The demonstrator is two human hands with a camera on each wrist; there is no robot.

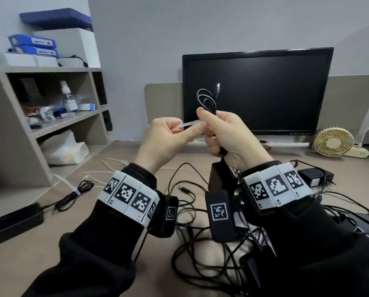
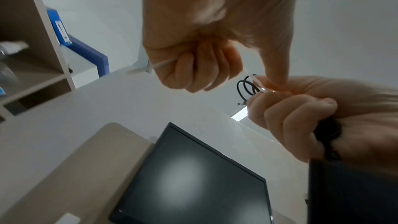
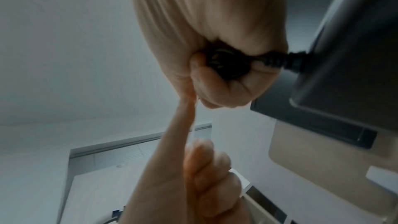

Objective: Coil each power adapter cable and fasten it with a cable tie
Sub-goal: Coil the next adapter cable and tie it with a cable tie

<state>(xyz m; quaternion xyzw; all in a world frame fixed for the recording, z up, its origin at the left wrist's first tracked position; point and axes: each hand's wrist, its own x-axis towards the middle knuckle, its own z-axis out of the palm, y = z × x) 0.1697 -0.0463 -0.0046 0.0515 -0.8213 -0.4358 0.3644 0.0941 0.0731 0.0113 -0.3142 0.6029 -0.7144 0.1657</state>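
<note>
My right hand (image 1: 224, 131) is raised in front of the monitor, fist closed round a coiled black adapter cable (image 1: 207, 99); its loops and barrel plug stick up above the fist. The adapter's black body (image 1: 219, 179) hangs below that hand. In the right wrist view the cable bundle (image 3: 228, 64) sits inside the curled fingers, the adapter body (image 3: 344, 57) beside it. My left hand (image 1: 168, 133) grips the tail of a white cable tie (image 1: 190, 124), its thumb stretched to the right hand. The tie's end (image 2: 163, 63) pokes from the left fist in the left wrist view.
A tangle of black cables and adapters (image 1: 222, 243) covers the desk below my wrists. A tied adapter (image 1: 16, 219) lies at the left. Loose white ties (image 1: 106, 168) lie by the shelf unit (image 1: 40, 108). A dark monitor (image 1: 258, 91) and small fan (image 1: 333, 142) stand behind.
</note>
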